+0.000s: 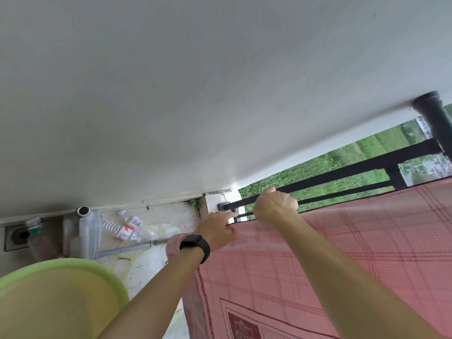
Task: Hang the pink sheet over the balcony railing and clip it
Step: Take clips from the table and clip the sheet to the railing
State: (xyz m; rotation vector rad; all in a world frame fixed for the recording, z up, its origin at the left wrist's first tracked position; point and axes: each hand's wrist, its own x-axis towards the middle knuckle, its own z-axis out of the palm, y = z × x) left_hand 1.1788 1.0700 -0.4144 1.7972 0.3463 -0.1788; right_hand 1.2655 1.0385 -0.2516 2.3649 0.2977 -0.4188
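Right hand [276, 206]: fingers [289, 204] curled down over the top hem of the sheet [342, 253] where it folds over the railing [354, 172], thumb sticking up on the far side. Holding cloth against the rail.

Left hand [216, 228]: index finger straight, pointing at the bracket [223, 206] that fixes the rail to the wall post. Other fingers curled at the sheet's corner. Cannot tell if they actually pinch the hem. Watch [195, 244] on that wrist.

Key relation: the hem runs along the rail, long axis going from the two hands away to the person's right. The corner sits right under the left fingers, just short of the bracket. The hands are near each other, left one nearer the corner and rail end, right one just beside it further along the hem.

Sheet is already draped over the rail, most of it hanging on the near side. No clip visible in either hand or on the rail, so clipping looks not yet done. Likely spot for a clip: the hem between the hands.

Further out: green basin [61, 285] low on the left, empty bottles [132, 227] on the balcony floor.
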